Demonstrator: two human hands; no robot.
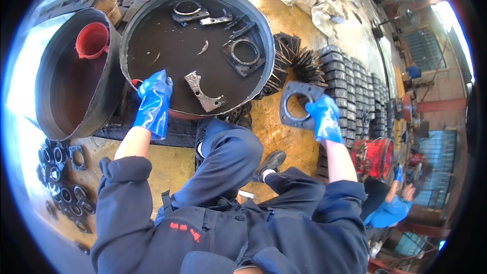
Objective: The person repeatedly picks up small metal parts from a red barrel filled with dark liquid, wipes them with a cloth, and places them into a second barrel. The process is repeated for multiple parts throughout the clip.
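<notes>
My left hand [155, 85], in a blue rubber glove, is closed at the near left rim of a large round metal tub [271, 57]; a small red end [136, 82] shows beside its fingers, the rest hidden. My right hand [323, 112], gloved alike, grips a dark metal flange plate [291, 118] with a large round hole, to the right of the tub. In the tub's dark liquid lie a curved, rough metal piece [203, 93], another ring-holed plate [245, 55], a further one [187, 10] and a notched bracket [217, 19].
Left of the tub stands a second metal tub [104, 95] holding a red plastic jug [92, 40]. Flange parts [64, 182] lie on the floor at left. Stacked plates [289, 51] and rows of dark blocks [340, 95] stand at right, with a red drum [374, 158] and a co-worker [392, 209] beyond.
</notes>
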